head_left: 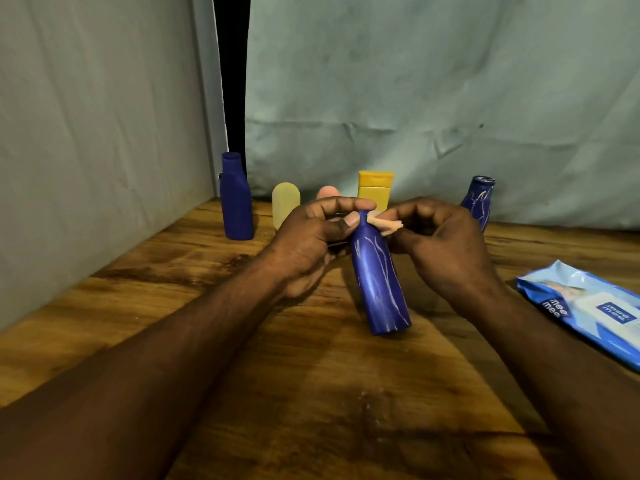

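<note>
Counting across the tabletop gives three blue bottles: one plain blue bottle standing back left, one far streaked bottle back right and one held bottle, also white-streaked; there is also one yellow capped container, one pale rounded container and one wipes pack at the right. Between the hands at mid-tabletop, the held bottle's long axis tilts, neck up and away, base down toward the person. The left hand has its grip closed, thumb and fingers pinching the neck, while the right hand pinches a small pale wad against the neck.
</note>
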